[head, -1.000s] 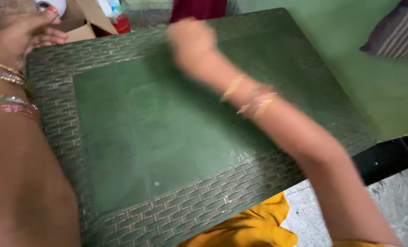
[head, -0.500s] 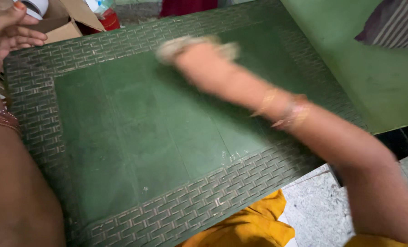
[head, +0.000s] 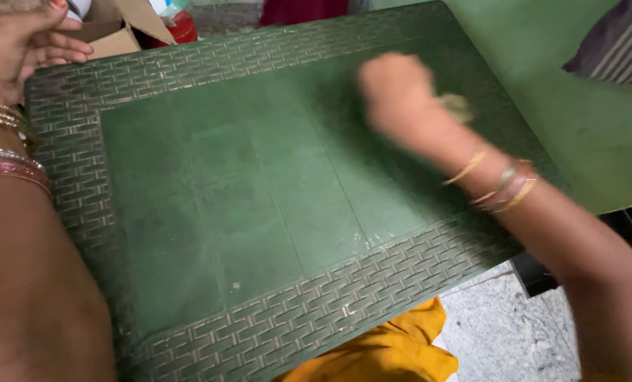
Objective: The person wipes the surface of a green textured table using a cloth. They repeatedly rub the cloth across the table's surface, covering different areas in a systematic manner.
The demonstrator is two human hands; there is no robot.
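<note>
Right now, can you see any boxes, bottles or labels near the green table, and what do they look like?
Cardboard box: behind the table's far left corner, brown, flaps open.
Red container: just right of the box, round, mostly hidden.
Clear plastic package: above the red container, pale blue and white, cut off by the picture's edge.
White round thing: in the box by the left hand, too cropped to identify.
No signs or screens.

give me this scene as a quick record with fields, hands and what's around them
surface: green plastic table with woven-pattern border
right hand: right hand over the table's far right part, blurred, closed on a pale cloth
left hand: left hand resting at the table's far left corner
wrists: bangles on both
behind table: cardboard box
below near edge: yellow fabric
</note>
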